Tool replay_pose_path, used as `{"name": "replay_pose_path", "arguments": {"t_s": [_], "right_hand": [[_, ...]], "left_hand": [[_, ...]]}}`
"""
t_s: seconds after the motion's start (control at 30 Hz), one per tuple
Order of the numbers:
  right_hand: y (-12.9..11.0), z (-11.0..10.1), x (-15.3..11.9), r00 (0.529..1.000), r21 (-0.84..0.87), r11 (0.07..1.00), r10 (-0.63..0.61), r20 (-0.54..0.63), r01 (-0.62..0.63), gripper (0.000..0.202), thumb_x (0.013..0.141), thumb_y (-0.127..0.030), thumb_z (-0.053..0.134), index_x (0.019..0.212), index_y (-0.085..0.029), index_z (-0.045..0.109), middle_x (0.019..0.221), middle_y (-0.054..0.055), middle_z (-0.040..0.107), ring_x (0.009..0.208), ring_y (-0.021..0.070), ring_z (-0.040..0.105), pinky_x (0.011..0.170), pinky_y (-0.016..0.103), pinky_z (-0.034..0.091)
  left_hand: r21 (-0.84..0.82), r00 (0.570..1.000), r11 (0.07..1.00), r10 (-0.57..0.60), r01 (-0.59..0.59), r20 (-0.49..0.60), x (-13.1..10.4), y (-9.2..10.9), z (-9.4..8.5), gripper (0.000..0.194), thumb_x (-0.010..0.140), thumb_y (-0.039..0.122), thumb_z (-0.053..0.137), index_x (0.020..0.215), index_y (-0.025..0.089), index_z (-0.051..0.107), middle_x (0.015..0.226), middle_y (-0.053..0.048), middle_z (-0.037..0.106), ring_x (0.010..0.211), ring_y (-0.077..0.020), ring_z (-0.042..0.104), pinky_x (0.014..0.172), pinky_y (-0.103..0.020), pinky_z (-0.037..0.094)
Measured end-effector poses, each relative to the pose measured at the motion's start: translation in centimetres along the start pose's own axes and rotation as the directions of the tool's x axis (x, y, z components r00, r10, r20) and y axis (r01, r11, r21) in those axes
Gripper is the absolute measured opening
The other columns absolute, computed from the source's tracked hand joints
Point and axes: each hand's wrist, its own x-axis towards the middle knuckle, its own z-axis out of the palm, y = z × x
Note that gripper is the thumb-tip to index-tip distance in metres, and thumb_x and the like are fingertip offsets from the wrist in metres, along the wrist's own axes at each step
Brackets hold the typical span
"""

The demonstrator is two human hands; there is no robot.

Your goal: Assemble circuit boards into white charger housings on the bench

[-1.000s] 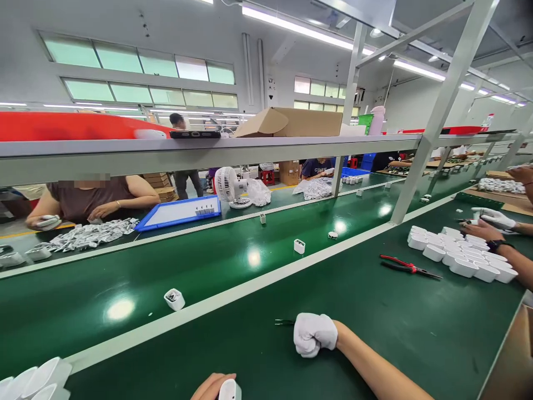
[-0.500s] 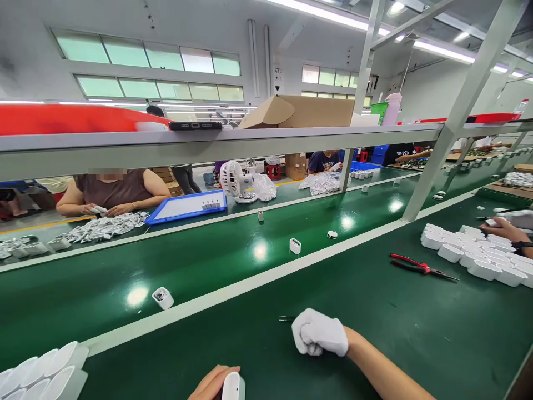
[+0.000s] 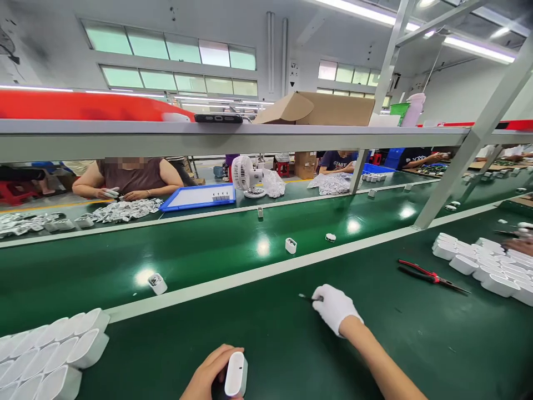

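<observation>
My bare left hand (image 3: 211, 371) is wrapped around a white oval plastic housing (image 3: 236, 373), low in the middle of the head view. A small dark hole shows in the housing's upper face. Up and to the right, my white-gloved right hand (image 3: 334, 307) is closed on thin dark tweezers (image 3: 306, 298), whose tips point left over the green work surface (image 3: 287, 333). The gloved fingers hide most of the tweezers. Rows of similar white housings (image 3: 62, 355) stand to the left of my left hand.
Red-and-black pliers (image 3: 433, 275) lie to the right, near more white housings (image 3: 495, 266) and a co-worker's blurred hand. Beyond a pale rail (image 3: 250, 276), a green conveyor belt (image 3: 216, 244) carries several parts. A shelf (image 3: 250, 139) crosses overhead; a co-worker (image 3: 133, 178) sits opposite.
My right hand has moved with the tweezers, and its wrist is turned differently. The left hand shows more of the housing. The view has shifted, bringing more left-hand housings into sight.
</observation>
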Motion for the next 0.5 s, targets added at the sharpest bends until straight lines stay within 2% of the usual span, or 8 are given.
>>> {"name": "replay_pose_path", "arguments": {"t_s": [0.1, 0.2, 0.33, 0.4, 0.5], "right_hand": [[2.4, -2.2, 0.8, 0.985, -0.093, 0.981, 0.164, -0.053, -0.168, 0.018, 0.076, -0.022, 0.053, 0.086, -0.022, 0.069, 0.085, 0.011, 0.067, 0.081, 0.0291, 0.064, 0.071, 0.039, 0.043], [3.2, -3.2, 1.4, 0.974, -0.143, 0.965, 0.205, -0.100, -0.218, 0.020, 0.076, -0.022, 0.055, 0.089, -0.017, 0.069, 0.088, 0.015, 0.066, 0.086, 0.0324, 0.063, 0.071, 0.040, 0.044], [0.8, -3.1, 4.2, 0.973, -0.111, 0.984, 0.118, -0.200, -0.142, 0.040, 0.085, -0.040, 0.051, 0.119, -0.020, 0.059, 0.116, 0.014, 0.057, 0.101, 0.0295, 0.058, 0.079, 0.039, 0.044], [-1.0, -3.3, 6.5, 0.959, -0.080, 0.988, 0.109, -0.262, -0.134, 0.045, 0.090, -0.047, 0.045, 0.123, -0.018, 0.054, 0.122, 0.014, 0.052, 0.104, 0.0269, 0.056, 0.082, 0.039, 0.044], [-2.9, -3.8, 9.8, 0.924, -0.039, 0.982, 0.160, -0.346, -0.185, 0.044, 0.094, -0.047, 0.044, 0.123, -0.014, 0.051, 0.123, 0.013, 0.051, 0.105, 0.0237, 0.054, 0.087, 0.042, 0.045]], "left_hand": [[-0.035, 1.000, 0.999, -0.014, 0.014, -0.008, -0.1, 0.9, -0.1, 0.049, 0.062, 0.026, 0.070, 0.111, 0.028, 0.065, 0.114, -0.005, 0.063, 0.092, -0.0246, 0.060, 0.076, -0.028, 0.050], [-0.074, 1.000, 0.997, -0.020, 0.019, -0.012, -0.3, 1.8, -0.2, 0.048, 0.063, 0.022, 0.068, 0.110, 0.026, 0.064, 0.111, -0.005, 0.062, 0.086, -0.0217, 0.059, 0.077, -0.028, 0.048], [-0.107, 1.000, 0.994, -0.026, 0.027, 0.002, -0.5, 2.9, -0.7, 0.044, 0.065, 0.021, 0.067, 0.108, 0.026, 0.063, 0.108, -0.004, 0.060, 0.086, -0.0207, 0.056, 0.078, -0.028, 0.045], [-0.123, 1.000, 0.992, -0.009, 0.009, 0.000, -0.7, 3.3, -1.0, 0.043, 0.066, 0.020, 0.066, 0.108, 0.025, 0.062, 0.105, -0.004, 0.058, 0.084, -0.0195, 0.055, 0.077, -0.027, 0.044], [-0.156, 0.999, 0.987, 0.030, -0.032, -0.016, -0.8, 3.6, -1.3, 0.043, 0.066, 0.017, 0.065, 0.108, 0.024, 0.060, 0.105, -0.003, 0.056, 0.088, -0.0187, 0.054, 0.080, -0.026, 0.043]]}}
